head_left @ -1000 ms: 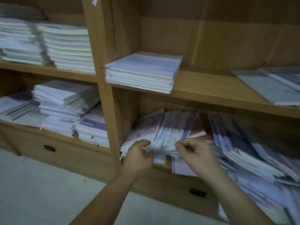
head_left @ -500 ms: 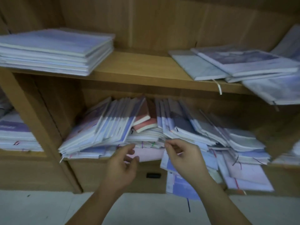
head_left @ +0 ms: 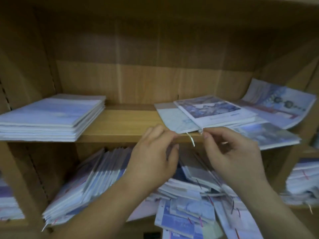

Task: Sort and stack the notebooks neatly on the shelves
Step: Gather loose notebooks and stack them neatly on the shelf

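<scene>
A wooden bookcase seen from close up. On the upper shelf [head_left: 127, 122] a neat stack of notebooks [head_left: 51, 116] lies at the left, and loose notebooks [head_left: 214, 111] overlap crookedly at the right. A pale ribbon [head_left: 191, 140] hangs from their front corner. The left hand [head_left: 153, 157] hovers at the shelf edge, fingers loosely curled, nothing in it. The right hand [head_left: 231, 157] reaches that corner; whether it pinches is unclear. Below, leaning notebooks [head_left: 96, 173] slump in a jumble.

A stack [head_left: 51, 116] lies left on the shelf [head_left: 124, 121], overlapping notebooks [head_left: 215, 109] right.
</scene>
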### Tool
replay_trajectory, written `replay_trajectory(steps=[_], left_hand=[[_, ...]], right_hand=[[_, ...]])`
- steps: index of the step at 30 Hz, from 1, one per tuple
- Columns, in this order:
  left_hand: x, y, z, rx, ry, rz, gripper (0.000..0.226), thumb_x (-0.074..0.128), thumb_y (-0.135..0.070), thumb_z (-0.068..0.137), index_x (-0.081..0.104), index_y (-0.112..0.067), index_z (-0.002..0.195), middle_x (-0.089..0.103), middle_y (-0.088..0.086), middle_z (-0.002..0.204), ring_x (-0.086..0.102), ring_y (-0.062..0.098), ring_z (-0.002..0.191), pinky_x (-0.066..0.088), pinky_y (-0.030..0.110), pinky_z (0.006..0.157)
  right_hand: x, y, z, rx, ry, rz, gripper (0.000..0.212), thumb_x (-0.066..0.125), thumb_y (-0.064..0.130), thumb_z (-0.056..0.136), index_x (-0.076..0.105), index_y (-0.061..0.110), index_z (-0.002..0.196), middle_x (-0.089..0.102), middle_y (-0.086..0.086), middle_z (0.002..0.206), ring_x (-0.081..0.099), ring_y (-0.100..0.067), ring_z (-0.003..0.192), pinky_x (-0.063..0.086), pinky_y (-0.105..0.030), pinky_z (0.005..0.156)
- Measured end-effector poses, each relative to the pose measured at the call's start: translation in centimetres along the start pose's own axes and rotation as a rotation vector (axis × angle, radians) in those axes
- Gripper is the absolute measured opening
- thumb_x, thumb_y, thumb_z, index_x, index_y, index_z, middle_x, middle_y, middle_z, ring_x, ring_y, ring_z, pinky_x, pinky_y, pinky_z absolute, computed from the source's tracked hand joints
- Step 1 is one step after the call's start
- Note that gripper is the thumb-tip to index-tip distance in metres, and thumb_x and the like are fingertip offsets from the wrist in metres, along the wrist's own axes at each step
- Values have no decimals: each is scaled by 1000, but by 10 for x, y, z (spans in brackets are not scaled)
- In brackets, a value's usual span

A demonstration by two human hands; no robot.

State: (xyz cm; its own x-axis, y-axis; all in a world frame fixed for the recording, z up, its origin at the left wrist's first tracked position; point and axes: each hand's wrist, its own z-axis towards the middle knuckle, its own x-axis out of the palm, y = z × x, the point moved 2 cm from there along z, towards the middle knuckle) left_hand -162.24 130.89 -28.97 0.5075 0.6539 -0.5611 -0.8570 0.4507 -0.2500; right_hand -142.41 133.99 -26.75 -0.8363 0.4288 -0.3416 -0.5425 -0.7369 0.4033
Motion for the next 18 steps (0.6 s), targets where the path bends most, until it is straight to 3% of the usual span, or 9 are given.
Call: replay_trajectory(steps=[2, 4, 6, 8, 11, 14, 18], left_hand=[[10, 2, 33, -12, 203, 204, 52, 61, -42, 94, 53, -21, 141, 51, 5, 142, 47, 27, 130, 46, 43, 104], [29, 6, 57, -65, 455, 323, 66, 53, -51, 98, 35, -24, 155, 35, 6, 161, 31, 29, 147, 31, 43, 119], [43, 11, 65, -50, 549, 373, 50, 46, -47, 103, 42, -27, 149, 46, 4, 152, 40, 29, 141, 36, 40, 114], [44, 19, 66, 13, 478, 449, 31, 42, -42, 104, 59, -28, 126, 64, -1, 125, 58, 26, 119, 48, 37, 97], [24, 28, 58, 70, 412, 470, 35, 41, -43, 100, 70, -27, 110, 73, -2, 108, 69, 25, 100, 58, 41, 82], [0, 37, 43, 72, 401, 388, 29, 42, -43, 101, 66, -27, 107, 69, -7, 108, 62, 19, 103, 55, 40, 84], [-39, 54, 27, 22, 384, 325, 25, 54, -57, 90, 53, -32, 89, 56, -14, 92, 54, 11, 92, 49, 33, 76]], right_hand=[[-4, -18, 19, -50, 21, -237, 28, 62, 35, 90, 75, 18, 108, 73, 2, 101, 66, -22, 98, 53, -37, 87], [0, -41, 29, 29, 230, -450, 56, 52, 52, 85, 69, 19, 126, 67, -6, 128, 59, -30, 122, 49, -47, 102], [1, -57, 30, 119, 430, -503, 74, 45, 67, 82, 58, 24, 141, 54, -5, 148, 46, -29, 139, 41, -51, 112], [-7, -62, 37, 168, 529, -484, 74, 53, 69, 86, 49, 27, 148, 44, 3, 155, 35, -19, 147, 34, -41, 119], [-16, -65, 52, 209, 599, -469, 77, 54, 72, 86, 49, 27, 148, 44, 9, 153, 34, -12, 144, 33, -31, 117], [-16, -63, 66, 323, 718, -574, 93, 30, 91, 75, 52, 31, 143, 46, 9, 151, 35, -20, 143, 35, -44, 117], [-12, -52, 87, 340, 788, -855, 96, 13, 92, 80, 60, 29, 136, 47, 0, 148, 33, -31, 141, 29, -56, 115]])
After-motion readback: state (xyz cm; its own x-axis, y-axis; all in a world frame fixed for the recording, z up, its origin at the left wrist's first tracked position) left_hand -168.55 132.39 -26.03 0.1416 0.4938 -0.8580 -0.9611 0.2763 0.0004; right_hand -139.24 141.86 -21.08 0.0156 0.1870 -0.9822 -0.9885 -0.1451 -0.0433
